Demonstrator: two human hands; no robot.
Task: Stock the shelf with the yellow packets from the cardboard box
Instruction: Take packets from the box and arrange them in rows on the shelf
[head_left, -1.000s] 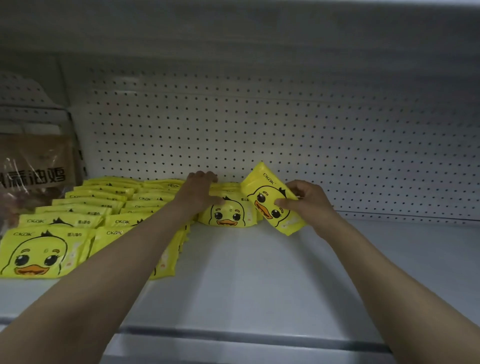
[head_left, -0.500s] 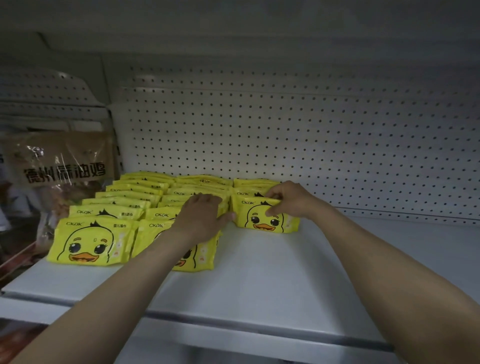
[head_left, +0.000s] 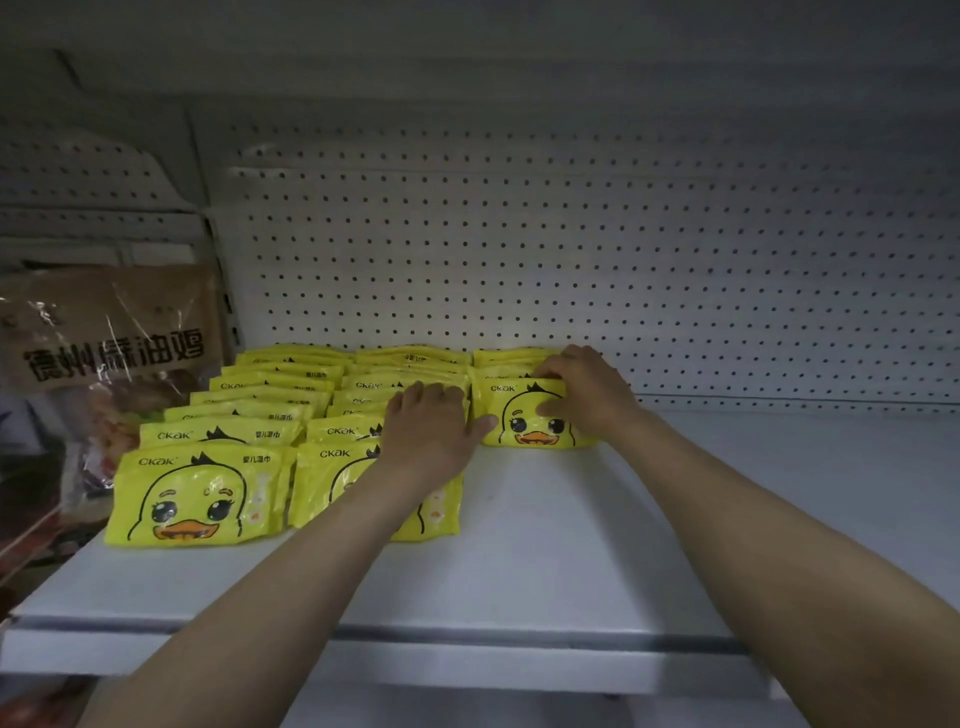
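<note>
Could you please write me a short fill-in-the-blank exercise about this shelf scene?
1. The yellow packets are printed with the face of a ____.
2. The right hand holds the front packet of the ____ row of packets.
3. The left hand rests on packets of the ____ row.
4. The wall behind the shelf is a white panel full of small ____.

Missing words: duck; rightmost; middle; holes

White shelf (head_left: 545, 561) is carrying three rows of yellow packets (head_left: 197, 499) lying overlapped at back left; brown bag (head_left: 111, 332) is standing beside them.
</note>
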